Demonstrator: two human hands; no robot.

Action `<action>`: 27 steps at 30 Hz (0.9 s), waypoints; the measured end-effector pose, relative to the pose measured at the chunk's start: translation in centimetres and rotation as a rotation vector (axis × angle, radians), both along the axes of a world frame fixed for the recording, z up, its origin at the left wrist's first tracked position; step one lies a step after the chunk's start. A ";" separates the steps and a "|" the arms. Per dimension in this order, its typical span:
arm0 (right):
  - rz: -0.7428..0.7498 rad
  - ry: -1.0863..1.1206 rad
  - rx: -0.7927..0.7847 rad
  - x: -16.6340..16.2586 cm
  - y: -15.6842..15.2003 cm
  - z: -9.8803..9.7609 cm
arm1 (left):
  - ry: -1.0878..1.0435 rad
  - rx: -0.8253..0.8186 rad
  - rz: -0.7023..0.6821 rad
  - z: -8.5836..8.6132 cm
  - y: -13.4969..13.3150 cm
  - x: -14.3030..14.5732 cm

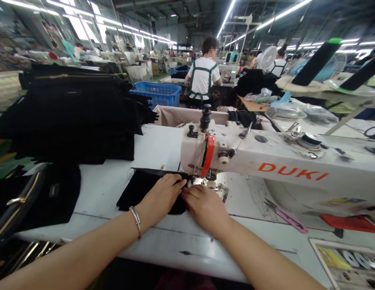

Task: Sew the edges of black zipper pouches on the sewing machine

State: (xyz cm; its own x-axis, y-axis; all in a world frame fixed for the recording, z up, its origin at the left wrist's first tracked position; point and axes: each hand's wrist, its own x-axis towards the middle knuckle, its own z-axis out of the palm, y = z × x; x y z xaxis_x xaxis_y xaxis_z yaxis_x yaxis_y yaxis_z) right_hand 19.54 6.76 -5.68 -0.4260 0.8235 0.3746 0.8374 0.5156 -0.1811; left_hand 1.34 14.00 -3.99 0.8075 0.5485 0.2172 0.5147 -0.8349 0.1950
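Note:
A black fabric piece (139,187) lies flat on the white table (108,189) under the needle end of a white DUKI sewing machine (266,165). My left hand (161,197) rests on the fabric's right part, fingers bent and pressed down on the cloth beside the presser foot (205,183). My right hand (205,207) sits right against it, fingers curled and pinching the fabric's edge at the foot. A metal bracelet circles my left wrist.
A tall stack of black fabric pieces (75,112) stands at the back left. Black bags with gold zips (27,201) lie at the left edge. Pink-handled snips (288,217) lie right of the needle. A blue basket (158,92) and a seated person (204,74) are behind.

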 end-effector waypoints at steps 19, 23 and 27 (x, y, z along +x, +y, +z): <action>-0.013 0.110 0.067 1.7 -1.3 0.4 | -0.113 -0.077 -0.185 0.1 0.8 1.5; -0.012 0.128 0.041 1.7 -1.2 0.7 | -0.187 -0.076 -0.189 -0.7 1.2 1.1; -0.031 0.125 0.039 1.5 -1.3 0.9 | -0.209 -0.148 -0.216 -0.8 1.9 0.8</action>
